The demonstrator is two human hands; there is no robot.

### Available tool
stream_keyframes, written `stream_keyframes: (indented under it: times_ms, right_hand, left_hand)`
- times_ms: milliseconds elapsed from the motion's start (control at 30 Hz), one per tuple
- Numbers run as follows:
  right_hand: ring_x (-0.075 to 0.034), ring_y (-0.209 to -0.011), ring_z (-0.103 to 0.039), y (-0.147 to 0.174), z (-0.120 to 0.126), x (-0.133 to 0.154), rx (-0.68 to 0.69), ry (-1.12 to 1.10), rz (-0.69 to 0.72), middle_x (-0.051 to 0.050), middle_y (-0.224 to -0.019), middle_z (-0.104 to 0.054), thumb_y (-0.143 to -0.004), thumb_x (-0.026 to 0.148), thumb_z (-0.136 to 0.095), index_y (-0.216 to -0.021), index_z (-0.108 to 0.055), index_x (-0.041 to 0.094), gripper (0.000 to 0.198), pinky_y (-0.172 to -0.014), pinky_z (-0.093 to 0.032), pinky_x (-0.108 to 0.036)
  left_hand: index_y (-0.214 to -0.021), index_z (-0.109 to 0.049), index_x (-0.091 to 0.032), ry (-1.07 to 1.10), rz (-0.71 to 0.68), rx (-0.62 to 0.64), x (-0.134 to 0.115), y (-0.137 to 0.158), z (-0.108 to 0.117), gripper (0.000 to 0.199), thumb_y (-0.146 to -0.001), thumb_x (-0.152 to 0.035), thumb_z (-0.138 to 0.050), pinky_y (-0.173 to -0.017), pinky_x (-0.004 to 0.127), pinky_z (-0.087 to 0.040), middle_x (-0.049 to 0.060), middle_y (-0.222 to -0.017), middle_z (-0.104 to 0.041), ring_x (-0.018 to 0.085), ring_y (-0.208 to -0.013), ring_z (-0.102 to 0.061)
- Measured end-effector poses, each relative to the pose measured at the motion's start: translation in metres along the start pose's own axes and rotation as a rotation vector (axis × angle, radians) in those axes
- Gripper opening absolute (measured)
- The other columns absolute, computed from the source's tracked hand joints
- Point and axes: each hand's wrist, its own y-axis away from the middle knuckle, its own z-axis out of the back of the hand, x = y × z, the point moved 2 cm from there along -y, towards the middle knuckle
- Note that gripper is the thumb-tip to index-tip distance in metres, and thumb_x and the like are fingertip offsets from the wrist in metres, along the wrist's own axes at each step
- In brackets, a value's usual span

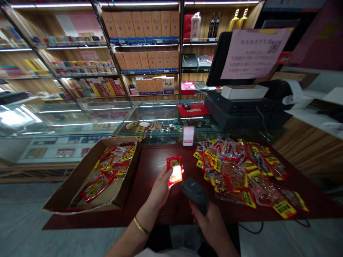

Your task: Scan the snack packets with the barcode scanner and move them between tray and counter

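The left hand [160, 187] is up over the dark red counter [158, 160]. Its fingers are closed on a small red packet [174, 170], pinching it at the left edge. The packet stands up, facing the person, and a bright light glows on its lower part. A gold bangle [141, 226] sits on the left wrist.

The right hand [211, 223] is low and close to the body. It is wrapped tight around the handle of a black scanner [195, 191]. The scanner head is just right of the packet and below it, and points up at it. The two are close but do not touch.

On the left of the counter lies an open cardboard box [77, 178]. Some red and yellow packets [107, 171] lie inside it. On the right of the counter is a big pile of packets [241, 171] of the same kind, spread out flat.

Behind the counter is a glass case [88, 117] with small things inside. A black printer [235, 107] stands on the right with a white box [243, 91] on top. A pink paper sign [254, 53] hangs on the back of a screen. Far back, shelves [144, 43] hold rows of orange boxes, and bottles [214, 25] stand at the top right.
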Motion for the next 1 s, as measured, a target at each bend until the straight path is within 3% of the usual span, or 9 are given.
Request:
stream_keyframes:
  times_ms: [100, 267, 400, 567, 667, 767, 867, 1000]
  right_hand:
    - [-0.024, -0.052, -0.066, 0.013, 0.017, 0.003, -0.046, 0.023, 0.018, -0.006, -0.053, -0.070, -0.087, 0.063, -0.063, -0.065, -0.069, 0.022, 0.047, -0.054, -0.049, -0.032]
    - [-0.023, -0.050, -0.065, 0.042, 0.042, -0.001, -0.121, 0.001, -0.092, -0.003, -0.051, -0.067, -0.083, 0.071, -0.064, -0.063, -0.069, 0.025, 0.051, -0.055, -0.049, -0.031]
    - [-0.021, -0.051, -0.066, 0.040, 0.047, -0.014, -0.136, -0.059, -0.108, -0.003, -0.052, -0.068, -0.083, 0.069, -0.068, -0.064, -0.071, 0.024, 0.049, -0.055, -0.050, -0.030]
    - [-0.016, -0.045, -0.062, 0.008, 0.019, -0.047, -0.034, -0.603, -0.170, -0.002, -0.056, -0.069, -0.076, 0.058, -0.084, -0.076, -0.075, 0.016, 0.042, -0.047, -0.049, -0.025]
    - [-0.013, -0.037, -0.056, -0.002, 0.003, -0.070, -0.054, -0.783, -0.168, -0.001, -0.053, -0.067, -0.067, 0.067, -0.085, -0.081, -0.075, 0.015, 0.054, -0.040, -0.046, -0.025]
    - [-0.013, -0.036, -0.055, 0.000, -0.004, -0.086, -0.072, -0.864, -0.138, -0.003, -0.052, -0.068, -0.064, 0.068, -0.085, -0.078, -0.075, 0.015, 0.056, -0.039, -0.046, -0.024]
    - [-0.012, -0.035, -0.054, 0.004, -0.004, -0.095, -0.095, -0.928, -0.107, -0.003, -0.051, -0.067, -0.066, 0.065, -0.085, -0.078, -0.074, 0.016, 0.052, -0.037, -0.044, -0.022]
    - [-0.009, -0.032, -0.048, 0.004, -0.004, -0.100, -0.157, -0.995, -0.071, 0.001, -0.048, -0.063, -0.069, 0.067, -0.081, -0.082, -0.071, 0.018, 0.052, -0.035, -0.040, -0.019]
  left_hand:
    - [-0.120, -0.075, -0.018, -0.023, 0.013, 0.002, 0.001, -0.002, -0.003, 0.045, -0.079, -0.037, -0.083, -0.107, 0.042, -0.050, 0.013, -0.121, -0.078, 0.030, -0.116, -0.072]
    - [-0.121, -0.072, -0.017, -0.023, 0.006, -0.030, 0.007, -0.010, -0.001, 0.045, -0.081, -0.034, -0.082, -0.103, 0.041, -0.053, 0.012, -0.116, -0.079, 0.027, -0.105, -0.074]
    - [-0.119, -0.071, -0.018, -0.008, 0.030, -0.039, 0.012, -0.013, 0.001, 0.039, -0.082, -0.029, -0.077, -0.096, 0.039, -0.057, 0.009, -0.112, -0.079, 0.024, -0.098, -0.075]
    - [-0.109, -0.073, -0.018, -0.100, 0.034, 0.004, 0.016, -0.026, -0.011, 0.034, -0.076, -0.022, -0.074, -0.082, 0.036, -0.061, 0.007, -0.100, -0.081, 0.023, -0.084, -0.076]
    - [-0.105, -0.078, -0.018, -0.332, -0.037, 0.235, 0.021, -0.043, -0.039, 0.031, -0.075, -0.024, -0.077, -0.080, 0.035, -0.061, 0.008, -0.100, -0.082, 0.025, -0.086, -0.076]
    - [-0.110, -0.080, -0.020, -0.625, -0.195, 0.519, 0.033, -0.059, -0.079, 0.033, -0.078, -0.019, -0.073, -0.084, 0.033, -0.059, 0.008, -0.105, -0.082, 0.027, -0.094, -0.075]
    - [-0.119, -0.078, -0.026, -0.962, -0.491, 0.727, 0.047, -0.073, -0.120, 0.041, -0.084, -0.011, -0.065, -0.088, 0.033, -0.055, 0.006, -0.113, -0.081, 0.027, -0.099, -0.075]
    - [-0.116, -0.078, -0.024, -1.376, -0.978, 1.137, 0.072, -0.084, -0.162, 0.032, -0.094, -0.011, -0.059, -0.092, 0.036, -0.049, 0.011, -0.111, -0.080, 0.028, -0.105, -0.070]
